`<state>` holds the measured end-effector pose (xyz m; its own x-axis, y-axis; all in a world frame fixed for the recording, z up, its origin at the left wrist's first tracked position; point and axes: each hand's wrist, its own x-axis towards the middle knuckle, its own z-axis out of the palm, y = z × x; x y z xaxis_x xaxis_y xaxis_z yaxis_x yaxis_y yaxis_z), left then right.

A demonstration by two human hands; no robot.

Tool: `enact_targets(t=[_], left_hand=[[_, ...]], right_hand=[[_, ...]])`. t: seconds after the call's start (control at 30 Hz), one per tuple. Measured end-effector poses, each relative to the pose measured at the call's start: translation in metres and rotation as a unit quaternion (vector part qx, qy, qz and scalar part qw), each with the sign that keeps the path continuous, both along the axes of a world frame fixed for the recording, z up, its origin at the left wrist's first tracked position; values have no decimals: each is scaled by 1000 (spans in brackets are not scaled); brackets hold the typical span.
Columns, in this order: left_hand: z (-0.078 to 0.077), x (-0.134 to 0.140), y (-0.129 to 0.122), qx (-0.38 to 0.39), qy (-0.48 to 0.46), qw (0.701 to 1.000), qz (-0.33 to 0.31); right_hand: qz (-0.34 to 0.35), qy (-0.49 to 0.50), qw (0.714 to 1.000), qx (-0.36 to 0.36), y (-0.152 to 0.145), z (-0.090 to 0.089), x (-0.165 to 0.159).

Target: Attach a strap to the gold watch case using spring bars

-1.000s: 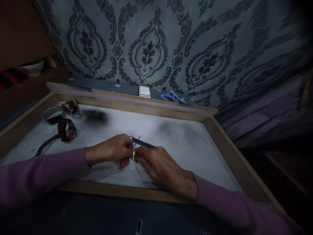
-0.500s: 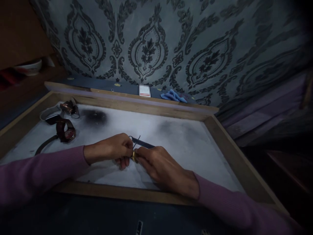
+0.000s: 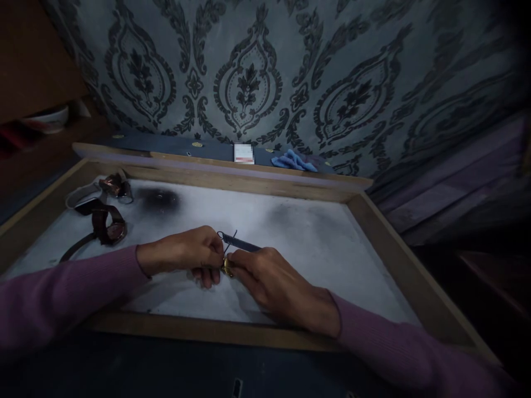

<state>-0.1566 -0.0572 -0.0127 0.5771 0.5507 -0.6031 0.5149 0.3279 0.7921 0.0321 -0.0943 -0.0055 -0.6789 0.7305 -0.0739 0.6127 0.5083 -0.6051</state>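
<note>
Counter [image 3: 166,365]: dark blue, filling the near edge at six o'clock, with clock directions read from the tray's middle and twelve towards the wall.
Tray [image 3: 199,330]: shallow wooden frame with a pale floor, set on the counter.
Right hand [image 3: 276,279]: reaching in from four o'clock in a purple sleeve; narrow grip, fingertips pinched on a small gold piece.
Left hand [image 3: 198,250]: reaching in from nine o'clock, sleeve matching; narrow grip too, fingertips meeting the right hand's at the same piece.
Gold piece [image 3: 227,267]: between both sets of fingertips, near the tray's middle, mostly hidden.
Dark strip [image 3: 243,244]: just beyond the right fingers, pointing towards eleven o'clock, a thin dark stick [image 3: 233,237] crossing its end; whether either is held, I cannot tell.
Dark strap [image 3: 77,247]: curving across the tray floor at nine o'clock.
Brown-strapped watch [image 3: 116,232]: nearly nine o'clock, strap looped upright.
Coppery watch [image 3: 114,186]: ten o'clock, beside a pale looped band [image 3: 83,191].
Blue cloth [image 3: 295,161]: crumpled beyond the far rim, between one and two.
White box [image 3: 244,154]: just past twelve.
Bowl [image 3: 48,119]: on a shelf at ten.
Wall [image 3: 249,83]: grey, dark damask pattern.
</note>
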Motion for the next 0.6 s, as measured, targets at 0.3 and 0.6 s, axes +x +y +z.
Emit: enact_targets(t=[0.3, 0.6], left_hand=[[-2, 5, -8, 33, 15, 999, 26], [-1, 6, -8, 20, 7, 999, 26]], right_hand=[[-3, -9, 1000, 1, 0, 0, 0], [-14, -9, 1000, -26, -1, 5, -2]])
